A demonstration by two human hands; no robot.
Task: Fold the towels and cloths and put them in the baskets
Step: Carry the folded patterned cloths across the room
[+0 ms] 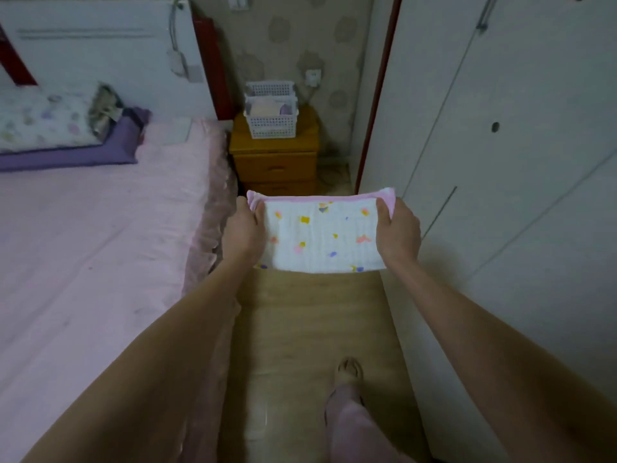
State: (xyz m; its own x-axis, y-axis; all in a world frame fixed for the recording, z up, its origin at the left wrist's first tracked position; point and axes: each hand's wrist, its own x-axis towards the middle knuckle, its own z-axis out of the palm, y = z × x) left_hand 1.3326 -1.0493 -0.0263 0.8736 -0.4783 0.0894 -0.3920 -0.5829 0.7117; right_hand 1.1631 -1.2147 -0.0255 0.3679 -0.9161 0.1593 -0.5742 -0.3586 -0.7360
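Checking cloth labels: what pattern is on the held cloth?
White cloth with small coloured shapes, pink edge; head view.

- I count 1 folded cloth (322, 237)
- 2 hands: left hand (243, 232), right hand (399, 232)
- 2 white baskets (271, 120) (nested close, I think)
- 1 nightstand (275, 162)
- 1 bed (100, 228)
- 2 pillows (43, 120)

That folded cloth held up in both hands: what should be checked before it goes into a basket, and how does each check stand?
1. Cloth folded into a neat rectangle: ok.
2. Left hand grips its left edge: ok.
3. Right hand grips its right edge: ok.
4. Front basket on the nightstand has room: cannot tell; it already holds folded items.
5. Floor path to the nightstand free: ok.
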